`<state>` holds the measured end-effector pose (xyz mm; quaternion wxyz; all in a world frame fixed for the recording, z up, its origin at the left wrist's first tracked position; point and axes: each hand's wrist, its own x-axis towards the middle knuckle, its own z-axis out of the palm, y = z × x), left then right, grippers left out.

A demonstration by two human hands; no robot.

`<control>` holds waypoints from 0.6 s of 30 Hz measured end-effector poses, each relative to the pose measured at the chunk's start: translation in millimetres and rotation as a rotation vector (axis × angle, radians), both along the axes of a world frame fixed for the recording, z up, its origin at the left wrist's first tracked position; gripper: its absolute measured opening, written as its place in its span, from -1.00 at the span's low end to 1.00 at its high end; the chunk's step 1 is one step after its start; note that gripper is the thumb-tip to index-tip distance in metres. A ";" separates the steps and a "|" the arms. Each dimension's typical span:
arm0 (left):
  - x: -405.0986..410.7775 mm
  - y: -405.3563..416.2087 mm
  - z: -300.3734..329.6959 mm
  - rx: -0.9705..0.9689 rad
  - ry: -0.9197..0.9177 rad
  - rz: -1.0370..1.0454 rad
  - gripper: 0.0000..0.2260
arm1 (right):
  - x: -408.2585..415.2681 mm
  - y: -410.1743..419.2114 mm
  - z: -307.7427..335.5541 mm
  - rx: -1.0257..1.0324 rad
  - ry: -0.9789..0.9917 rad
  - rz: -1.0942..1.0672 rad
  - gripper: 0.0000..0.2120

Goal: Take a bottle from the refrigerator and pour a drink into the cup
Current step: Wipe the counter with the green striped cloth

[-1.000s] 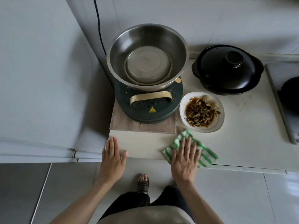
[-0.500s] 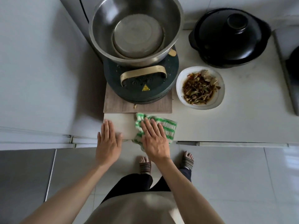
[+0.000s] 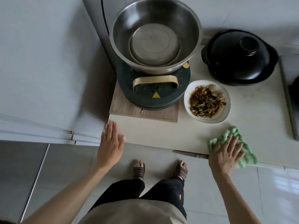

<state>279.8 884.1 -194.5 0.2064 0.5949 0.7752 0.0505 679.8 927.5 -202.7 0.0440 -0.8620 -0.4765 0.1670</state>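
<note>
We press our right grip [image 3: 226,152] flat on a green cloth [image 3: 233,135] at the bench [image 3: 161,135] edge; our left grip [image 3: 110,143] rests open, beside the refrigerator [image 3: 40,70]

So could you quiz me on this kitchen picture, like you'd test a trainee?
1. True or false: the right hand rests flat on the cloth.
2. What stands nearest the dish of food?
A. the black pot
B. the cooker under the steel bowl
C. the left hand
3. Fill in: the left hand lies open at the counter's front ____ corner, beside the refrigerator.

Key: 1 true; 2 B; 3 left.
</note>
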 end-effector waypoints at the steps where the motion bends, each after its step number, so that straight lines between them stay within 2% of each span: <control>1: -2.8 0.0 0.7 0.039 -0.046 0.007 -0.38 | -29.4 -6.2 -3.9 0.004 0.002 0.111 -0.38; 4: -10.5 3.2 4.1 0.166 -0.200 0.099 -0.56 | -119.0 -24.6 -14.9 0.068 0.036 0.460 -0.43; 8: -23.4 11.7 11.7 0.247 -0.328 0.250 -0.65 | -224.6 -24.8 -20.9 0.105 0.108 0.777 -0.45; 11: -38.0 15.4 15.4 0.310 -0.345 0.344 -0.68 | -288.1 -15.2 -17.4 0.077 0.133 0.870 -0.43; 14: -47.0 11.4 12.6 0.302 -0.315 0.330 -0.65 | -310.6 -10.8 -16.2 0.064 0.112 0.899 -0.43; 18: -44.0 -2.9 6.9 0.303 -0.265 0.226 -0.56 | -301.9 -2.7 -13.3 0.057 0.106 1.169 -0.46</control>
